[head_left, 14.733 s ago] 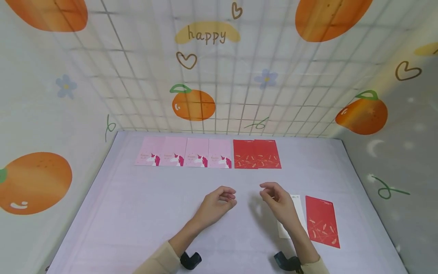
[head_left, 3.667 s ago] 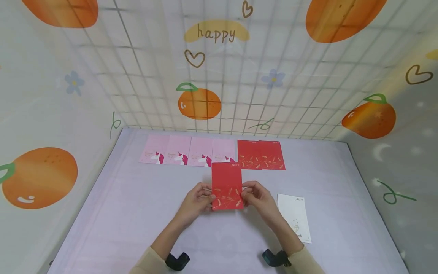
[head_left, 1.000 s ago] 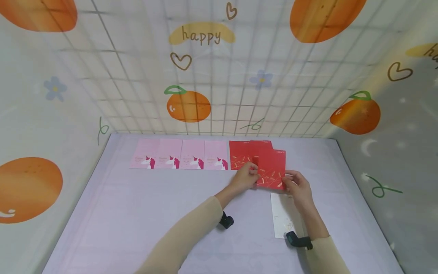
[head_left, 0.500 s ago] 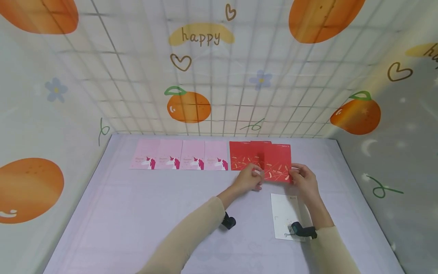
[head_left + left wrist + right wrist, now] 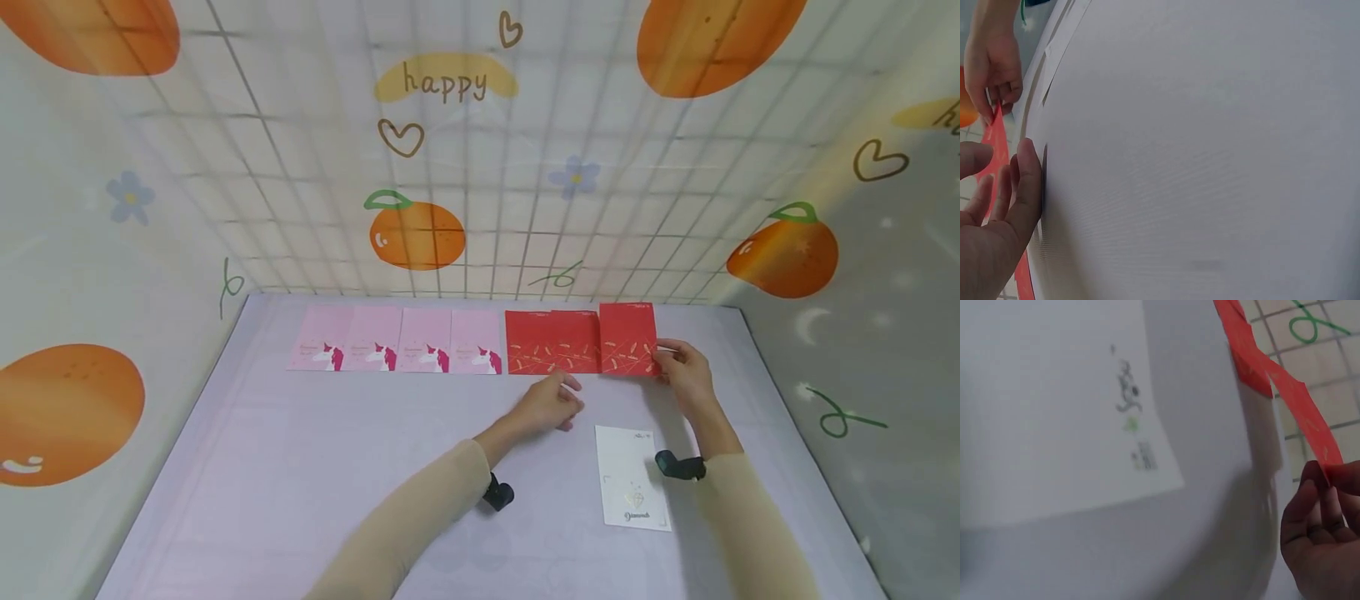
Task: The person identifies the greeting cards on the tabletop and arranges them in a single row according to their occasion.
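Observation:
My right hand pinches the lower right edge of a red card with gold feather-like prints, thumb against fingers. In the right wrist view this red card looks tilted up off the table. To its left, two overlapping red cards of the same print lie in the back row. My left hand is just in front of those two, fingers loosely bent, holding nothing. In the left wrist view the left hand's fingers are apart from the held card.
Several pink unicorn cards continue the row to the left. A white card marked "Diamonds" lies in front, near the right wrist. The pale table meets a patterned cloth wall behind the row.
Earlier the red card lay at the right beside the white one, then both hands held it. Over the last second it moved right and back; the left hand let go of it.

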The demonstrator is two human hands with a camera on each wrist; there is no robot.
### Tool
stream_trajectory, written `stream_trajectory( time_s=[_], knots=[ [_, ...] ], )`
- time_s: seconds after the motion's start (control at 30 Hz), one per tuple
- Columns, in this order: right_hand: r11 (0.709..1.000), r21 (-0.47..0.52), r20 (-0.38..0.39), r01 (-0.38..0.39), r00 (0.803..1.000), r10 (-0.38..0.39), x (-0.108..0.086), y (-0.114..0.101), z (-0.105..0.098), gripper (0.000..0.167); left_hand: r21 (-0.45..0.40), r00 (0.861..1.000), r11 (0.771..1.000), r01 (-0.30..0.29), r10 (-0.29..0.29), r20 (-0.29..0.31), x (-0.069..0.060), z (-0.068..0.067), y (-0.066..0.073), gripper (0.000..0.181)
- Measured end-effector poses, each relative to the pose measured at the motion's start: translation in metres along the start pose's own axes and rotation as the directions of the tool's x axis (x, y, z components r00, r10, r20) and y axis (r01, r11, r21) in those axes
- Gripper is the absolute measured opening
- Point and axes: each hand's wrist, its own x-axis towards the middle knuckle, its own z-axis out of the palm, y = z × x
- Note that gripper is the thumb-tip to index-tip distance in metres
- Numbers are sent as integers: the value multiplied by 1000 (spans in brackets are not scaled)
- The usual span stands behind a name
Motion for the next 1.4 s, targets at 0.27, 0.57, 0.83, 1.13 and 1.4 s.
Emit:
stream_trajectory(
  time_s=[0.27, 0.57, 0.83, 1.13, 1.4],
  knots=[
    [994, -34, -8, -108, 994, 108, 18, 7, -3, 48, 91, 998, 995, -43, 38, 54, -11, 4, -3, 32],
    [990, -90, -19, -105, 994, 103, 28, 7, -7, 46, 255, 993, 962, -94, 74, 88, -13, 16, -2, 28],
    [988, -106, -22, -110, 994, 108, 29, 8, -6, 48, 366, 990, 921, -133, 108, 86, -20, 21, -1, 37],
    [988, -103, -22, -118, 993, 116, 29, 8, -2, 49, 397, 990, 907, -143, 126, 69, -25, 23, 2, 39],
    [983, -148, -35, -109, 994, 105, 28, 6, 2, 48, 488, 992, 865, -118, 120, 27, -28, 28, 11, 43]
  ],
)
